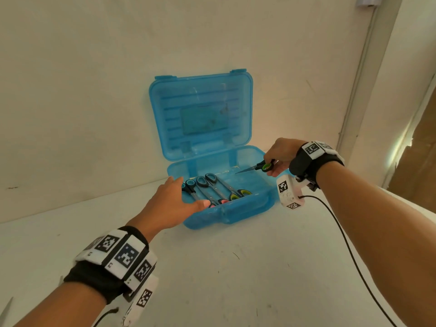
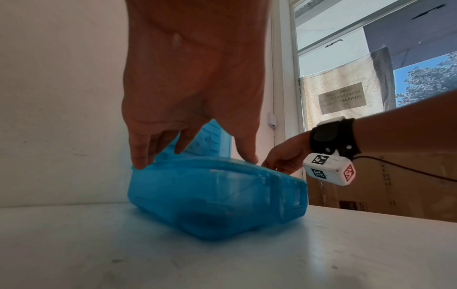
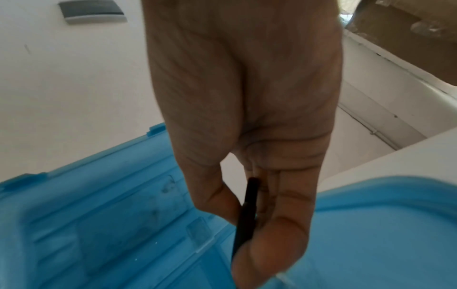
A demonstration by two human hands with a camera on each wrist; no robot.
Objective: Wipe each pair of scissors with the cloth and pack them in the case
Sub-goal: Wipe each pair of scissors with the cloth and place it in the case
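Observation:
A translucent blue case (image 1: 247, 206) stands open on the white table, its lid (image 1: 200, 114) leaning back against the wall. Several scissors (image 1: 212, 187) lie side by side in the left half of its base. My left hand (image 1: 181, 197) rests on the case's front left corner, fingers over the left rim and thumb on the front rim (image 2: 222, 195). My right hand (image 1: 273, 161) pinches green-and-black-handled scissors (image 1: 262, 166) above the right half of the base, blades closed and pointing left. Only their black handle (image 3: 247, 215) shows in the right wrist view. No cloth is in view.
A black cable (image 1: 349, 251) runs from my right wrist camera across the table (image 1: 236, 267). A grey pointed tip (image 1: 6, 312) pokes in at the bottom left edge. The wall stands right behind the case, and brown cardboard (image 1: 420, 149) sits off the table's right edge.

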